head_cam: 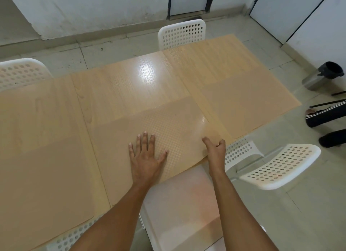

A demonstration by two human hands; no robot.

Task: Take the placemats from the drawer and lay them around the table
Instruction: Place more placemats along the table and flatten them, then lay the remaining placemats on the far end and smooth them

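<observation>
While left hand (145, 157) is pressing flat, right hand (215, 149) is pinching the last placemat (168, 130) onto the tabletop (131, 85); others laid.

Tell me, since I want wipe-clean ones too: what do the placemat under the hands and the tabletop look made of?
The placemat looks like thin flexible plastic, tan, semi-matte, with an embossed dot grid; its near edge curves over the table edge. The tabletop looks like glossy wood-grain laminate, judging by printed-looking grain and a bright glare patch.
</observation>
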